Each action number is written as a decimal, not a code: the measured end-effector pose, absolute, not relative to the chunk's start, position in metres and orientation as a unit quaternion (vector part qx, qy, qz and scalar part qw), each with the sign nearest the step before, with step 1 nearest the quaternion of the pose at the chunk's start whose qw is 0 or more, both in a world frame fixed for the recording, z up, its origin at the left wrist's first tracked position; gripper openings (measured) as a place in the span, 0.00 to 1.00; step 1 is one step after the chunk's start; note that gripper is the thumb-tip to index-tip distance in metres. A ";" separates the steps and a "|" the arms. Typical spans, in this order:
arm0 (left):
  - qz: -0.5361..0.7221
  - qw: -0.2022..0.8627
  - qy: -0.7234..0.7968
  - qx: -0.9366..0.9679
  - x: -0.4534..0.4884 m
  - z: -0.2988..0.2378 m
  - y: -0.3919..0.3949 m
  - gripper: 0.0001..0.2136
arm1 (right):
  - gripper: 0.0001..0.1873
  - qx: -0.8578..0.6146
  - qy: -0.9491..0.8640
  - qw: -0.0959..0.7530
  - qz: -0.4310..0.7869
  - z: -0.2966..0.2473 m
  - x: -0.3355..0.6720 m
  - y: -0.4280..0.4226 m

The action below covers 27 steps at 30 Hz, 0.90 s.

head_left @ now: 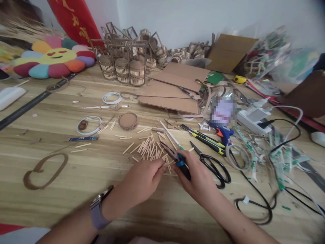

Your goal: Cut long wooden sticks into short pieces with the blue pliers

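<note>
My right hand point(196, 173) is wrapped round a pair of pliers point(181, 164) with black and blue handles, its jaws pointing up and left. Close by, my left hand point(141, 178) is closed, its fingertips pinching a thin wooden stick point(169, 163) that runs toward the pliers. Just beyond both hands lies a loose pile of short wooden sticks point(149, 148). A small round brown piece with a beaded-looking rim point(128, 121) sits behind the pile. Black scissors point(213, 166) lie right beside my right hand.
A yellow-black utility knife point(203, 139), a blue glue gun point(224, 134) and a clear tape roll point(238, 157) lie to the right, near a power strip point(254, 120) and black cables. Cardboard sheets point(172, 88) and small lidded wooden buckets point(123, 69) stand behind. A brown strip loop point(45, 171) lies left.
</note>
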State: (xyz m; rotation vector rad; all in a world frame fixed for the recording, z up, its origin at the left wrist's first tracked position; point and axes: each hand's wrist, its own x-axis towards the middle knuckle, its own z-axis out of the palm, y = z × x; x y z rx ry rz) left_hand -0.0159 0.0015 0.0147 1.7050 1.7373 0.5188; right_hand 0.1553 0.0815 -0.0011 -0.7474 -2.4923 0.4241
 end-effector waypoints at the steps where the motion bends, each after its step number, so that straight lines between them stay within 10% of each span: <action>1: 0.183 0.300 0.666 0.658 -0.014 0.013 0.001 0.10 | 0.09 -0.282 -0.917 0.248 0.133 -0.004 0.154 0.081; 27: 0.039 0.211 0.710 0.670 -0.001 0.017 -0.004 0.15 | 0.03 -0.372 -0.918 0.124 0.052 -0.010 0.142 0.069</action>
